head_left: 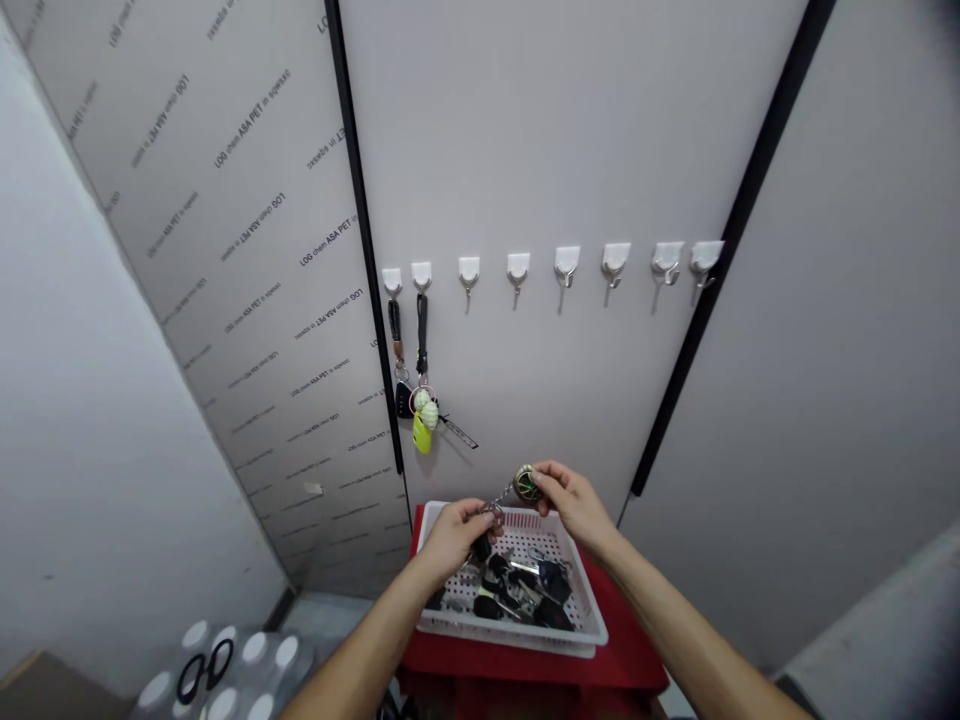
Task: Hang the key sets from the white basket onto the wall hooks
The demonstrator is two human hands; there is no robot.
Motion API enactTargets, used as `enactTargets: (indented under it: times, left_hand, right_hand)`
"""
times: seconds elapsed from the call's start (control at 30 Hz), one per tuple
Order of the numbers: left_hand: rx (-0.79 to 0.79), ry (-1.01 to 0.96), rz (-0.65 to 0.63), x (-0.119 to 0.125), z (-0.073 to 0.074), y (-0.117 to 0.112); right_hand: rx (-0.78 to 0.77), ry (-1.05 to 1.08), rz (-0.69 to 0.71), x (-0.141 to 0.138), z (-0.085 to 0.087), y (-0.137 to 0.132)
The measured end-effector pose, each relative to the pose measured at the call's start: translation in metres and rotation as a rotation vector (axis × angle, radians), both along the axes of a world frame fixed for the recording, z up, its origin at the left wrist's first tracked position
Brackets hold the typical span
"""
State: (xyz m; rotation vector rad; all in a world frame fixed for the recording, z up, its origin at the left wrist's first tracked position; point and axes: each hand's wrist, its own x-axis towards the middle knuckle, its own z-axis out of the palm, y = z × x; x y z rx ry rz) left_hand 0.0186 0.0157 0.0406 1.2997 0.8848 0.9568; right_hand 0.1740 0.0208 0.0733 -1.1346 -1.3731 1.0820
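Observation:
Above a white plastic basket (592,600), my right hand (570,500) pinches a round green and gold keychain charm (526,484). A short chain runs from the charm to a metal ring at my left hand (456,538). The fingers of that hand are closed on the ring, and a black key (481,546) hangs below them. Inside the basket lie several keys (517,585) with black heads, partly covered by my left hand. The basket rests on a red stool (622,640).
Several white hooks (518,268) form a row on the grey panel. The two leftmost carry key sets, one with a black strap and fob (403,399), one with a yellow-green fob (422,432). Capped bottles (255,648) and black-handled scissors (204,672) are at lower left.

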Motion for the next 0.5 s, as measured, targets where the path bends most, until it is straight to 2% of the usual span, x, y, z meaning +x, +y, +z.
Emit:
enactTargets:
  times: [0.1, 0.27, 0.43, 0.5]
  left_hand:
    - [-0.071, -0.064, 0.031, -0.002, 0.01, -0.001]
    - [-0.073, -0.023, 0.083, -0.004, 0.02, 0.0]
    - [-0.032, 0.046, 0.103, 0.002, 0.022, 0.004]
    - [-0.023, 0.092, 0.083, 0.005, 0.024, 0.004]
  right_hand:
    - [0.003, 0.007, -0.024, 0.002, -0.001, -0.001]
    - [0.013, -0.102, -0.041, 0.007, -0.009, 0.0]
    - [0.144, -0.414, -0.113, 0.006, -0.014, -0.003]
    - [0.213, -0.531, -0.066, 0.001, -0.011, -0.009]
